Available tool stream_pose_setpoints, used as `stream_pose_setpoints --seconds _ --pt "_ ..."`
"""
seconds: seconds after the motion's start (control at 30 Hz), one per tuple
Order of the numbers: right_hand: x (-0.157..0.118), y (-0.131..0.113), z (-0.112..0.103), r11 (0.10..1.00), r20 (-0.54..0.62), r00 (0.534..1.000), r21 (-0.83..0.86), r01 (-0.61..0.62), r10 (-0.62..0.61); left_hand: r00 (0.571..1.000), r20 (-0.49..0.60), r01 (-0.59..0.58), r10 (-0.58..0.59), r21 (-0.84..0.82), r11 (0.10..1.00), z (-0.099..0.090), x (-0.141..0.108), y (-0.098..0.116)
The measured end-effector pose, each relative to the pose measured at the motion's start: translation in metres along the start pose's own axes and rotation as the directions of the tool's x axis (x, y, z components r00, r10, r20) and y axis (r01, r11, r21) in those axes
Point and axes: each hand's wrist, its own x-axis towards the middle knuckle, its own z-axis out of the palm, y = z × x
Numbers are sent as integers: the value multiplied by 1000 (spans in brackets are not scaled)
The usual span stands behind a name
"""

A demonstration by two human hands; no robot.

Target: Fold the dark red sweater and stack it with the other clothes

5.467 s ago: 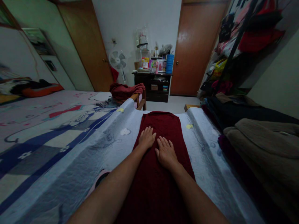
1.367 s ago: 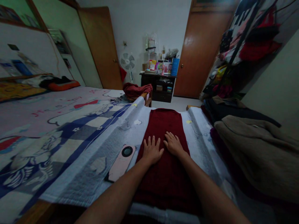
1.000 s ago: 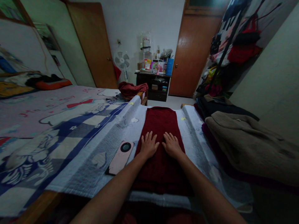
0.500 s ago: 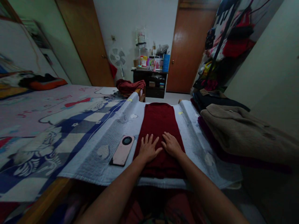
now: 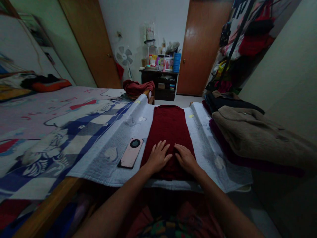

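The left hand [image 5: 158,158] and right hand [image 5: 186,158] are resting open on the red cloth [image 5: 169,124]. Its length is stretching forward beyond both.

We look across a dim room toward a pale back wall [image 5: 165,16], where a brown wooden door [image 5: 198,46] stands on the right and a second wooden door [image 5: 92,46] on the left, next to a greenish wall [image 5: 74,62]. Between the doors we see a white fan [image 5: 124,56] and a low dark cabinet [image 5: 168,96] with open shelves and a crowded top. A bed [image 5: 49,112] with pink and blue-checked covers fills our left side. To our right, clothes and bags hang about a dark pole [image 5: 235,44], near a plain side wall [image 5: 287,72]. The floor [image 5: 187,99] looks pale, and the lower right corner sinks into shadow
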Motion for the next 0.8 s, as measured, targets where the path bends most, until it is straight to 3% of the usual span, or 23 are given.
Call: stream_pose_setpoints --seconds 0.07,0.17,0.47,0.6,0.7,0.8 --pt "-7 -7 3 999 21 999 17 27 -28 997 35 -72 73 -19 997 0 -12 5" --pt "-16 -7 7 1000 39 999 -10 24 -24 994 66 -83 83 -8 997 3 -21 9" --pt "-43 17 12 997 -91 993 -15 79 -80 996 1 -89 90 -27 996 10 -21 6" --pt "-51 26 10 995 -106 991 43 86 -81 989 -90 -126 117 -107 986 7 -26 7" --pt "-52 18 0 991 -105 992 110 75 -63 980 -162 -141 112 -174 975 0 -32 11" --pt "-50 0 -13 973 -118 989 202 111 -88 982 -122 -169 145 -221 961 -7 -38 14"
